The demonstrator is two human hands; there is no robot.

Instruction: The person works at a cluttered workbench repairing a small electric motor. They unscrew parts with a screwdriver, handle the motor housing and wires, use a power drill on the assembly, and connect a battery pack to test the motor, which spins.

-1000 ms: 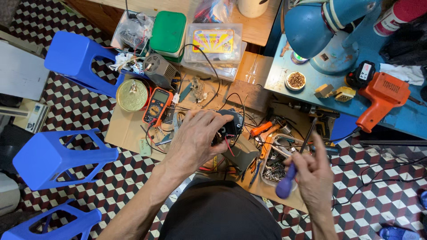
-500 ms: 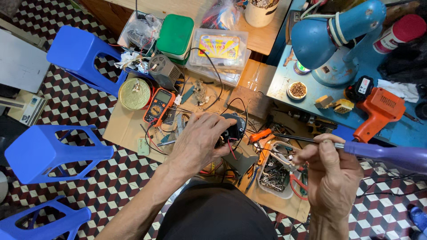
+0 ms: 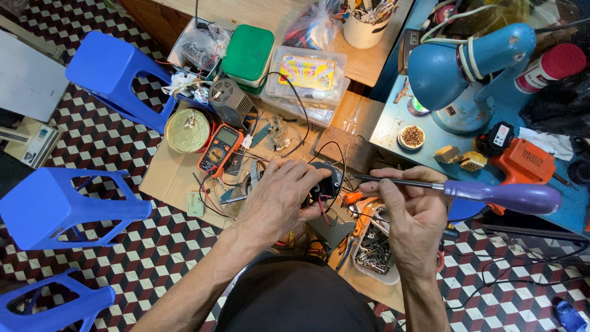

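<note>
Head view | left hand [image 3: 279, 200] clamps black part [image 3: 324, 184] | right hand [image 3: 412, 212] grips purple screwdriver [image 3: 491, 195], tip beside part

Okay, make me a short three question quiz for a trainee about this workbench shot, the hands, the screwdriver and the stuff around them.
1. True or false: the right hand holds a purple-handled screwdriver.
2. What does the left hand grip: A) the orange multimeter, B) a small black part with wires, C) the green box?
3. Fill in: the screwdriver's metal tip points toward the ____ hand.

Key: 1 true; 2 B; 3 left.
</note>
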